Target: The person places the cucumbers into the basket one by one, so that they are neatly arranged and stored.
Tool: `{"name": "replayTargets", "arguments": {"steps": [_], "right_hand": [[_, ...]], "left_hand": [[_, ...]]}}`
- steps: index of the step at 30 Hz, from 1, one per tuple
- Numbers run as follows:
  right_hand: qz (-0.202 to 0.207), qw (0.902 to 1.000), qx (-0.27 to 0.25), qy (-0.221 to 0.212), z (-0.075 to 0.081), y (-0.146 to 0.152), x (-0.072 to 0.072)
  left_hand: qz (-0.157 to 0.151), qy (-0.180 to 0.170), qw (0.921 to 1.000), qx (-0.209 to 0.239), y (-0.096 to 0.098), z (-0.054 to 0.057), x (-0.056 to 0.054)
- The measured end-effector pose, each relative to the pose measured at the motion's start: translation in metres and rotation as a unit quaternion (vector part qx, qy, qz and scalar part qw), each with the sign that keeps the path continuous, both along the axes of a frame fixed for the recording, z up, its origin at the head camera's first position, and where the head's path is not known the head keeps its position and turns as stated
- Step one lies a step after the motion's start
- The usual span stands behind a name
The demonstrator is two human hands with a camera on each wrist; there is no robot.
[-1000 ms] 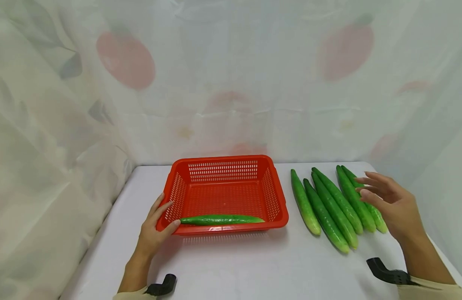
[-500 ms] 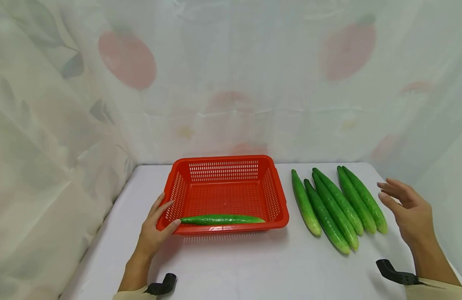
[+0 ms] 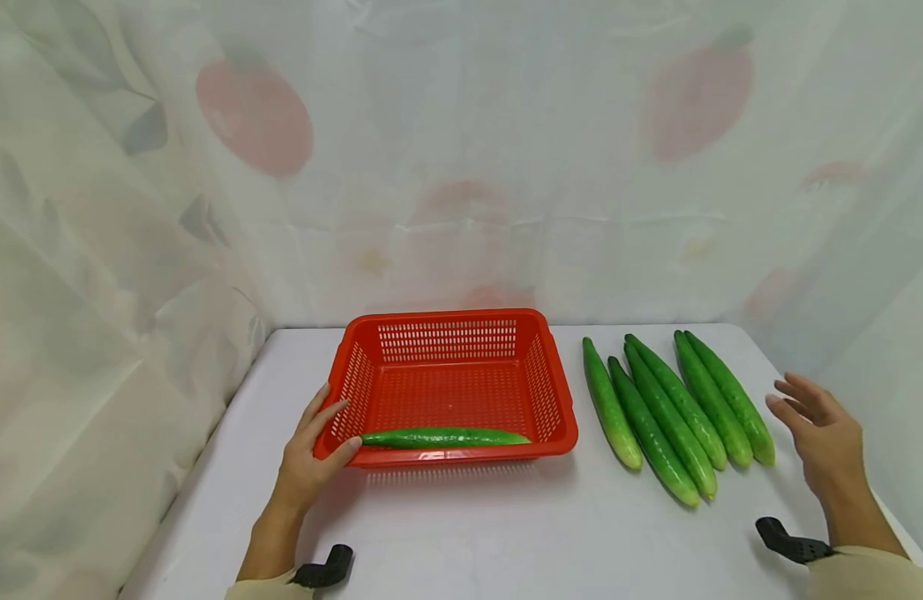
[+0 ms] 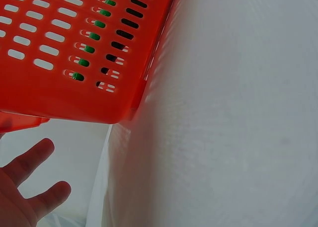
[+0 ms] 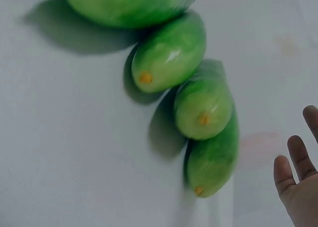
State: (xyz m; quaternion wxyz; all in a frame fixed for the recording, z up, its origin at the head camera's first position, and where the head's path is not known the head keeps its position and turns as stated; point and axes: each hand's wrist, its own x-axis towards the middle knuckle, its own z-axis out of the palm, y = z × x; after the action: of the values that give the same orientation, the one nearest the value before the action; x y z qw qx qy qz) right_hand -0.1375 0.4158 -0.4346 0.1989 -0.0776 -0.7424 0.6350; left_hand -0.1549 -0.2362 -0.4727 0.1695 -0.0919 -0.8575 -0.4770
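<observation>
At the near left corner of the red plastic basket (image 3: pixel 446 455), my left hand (image 3: pixel 306 467) rests with its thumb on the front rim and another finger over the left rim. The left wrist view shows two of its fingers (image 4: pixel 31 160) spread and fairly straight beside the basket wall (image 4: pixel 54 95). One green cucumber (image 3: pixel 442 437) lies lengthwise along the basket's front wall, inside. My right hand (image 3: pixel 829 433) hovers right of a row of cucumbers (image 3: pixel 652 433), fingers loosely bent, holding nothing. Its fingers (image 5: pixel 284 176) appear apart from the cucumber ends (image 5: pixel 203 105) in the right wrist view.
Several cucumbers lie side by side on the white table (image 3: pixel 446 542), slanting toward its front, right of the basket. A patterned curtain (image 3: pixel 461 167) hangs behind the table and another sheet (image 3: pixel 94 333) along the left. A pale wall (image 3: pixel 896 417) stands close on the right.
My right hand has drawn back to the right and slightly nearer me, away from over the rightmost cucumbers, which now show fully. The left hand, basket and cucumbers stay put.
</observation>
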Motion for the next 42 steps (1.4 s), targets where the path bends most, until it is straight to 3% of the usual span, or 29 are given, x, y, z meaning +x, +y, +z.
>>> {"name": "replayTargets", "arguments": {"steps": [4, 11, 19, 27, 34, 42], "right_hand": [[-0.003, 0.9995, -0.021, -0.024, -0.013, 0.008, -0.004], [-0.011, 0.9942, 0.016, -0.106, -0.03, 0.019, -0.011], [-0.014, 0.9734, 0.106, -0.203, -0.04, 0.018, -0.016], [-0.009, 0.9732, 0.11, -0.202, -0.04, 0.015, -0.021], [-0.025, 0.9626, 0.166, -0.213, -0.047, 0.016, -0.026], [-0.025, 0.958, 0.193, -0.211, -0.049, 0.014, -0.027]], "left_hand": [[0.002, 0.0, 1.0, -0.002, 0.0, 0.001, 0.001], [-0.005, 0.01, 0.9999, 0.001, 0.002, 0.004, 0.003], [-0.006, 0.008, 1.0, -0.002, 0.001, 0.003, 0.003], [0.0, -0.001, 1.0, -0.002, -0.001, -0.002, 0.001], [0.002, -0.005, 1.0, -0.005, 0.0, 0.0, 0.001], [0.001, -0.004, 1.0, -0.007, 0.001, 0.002, 0.002]]}}
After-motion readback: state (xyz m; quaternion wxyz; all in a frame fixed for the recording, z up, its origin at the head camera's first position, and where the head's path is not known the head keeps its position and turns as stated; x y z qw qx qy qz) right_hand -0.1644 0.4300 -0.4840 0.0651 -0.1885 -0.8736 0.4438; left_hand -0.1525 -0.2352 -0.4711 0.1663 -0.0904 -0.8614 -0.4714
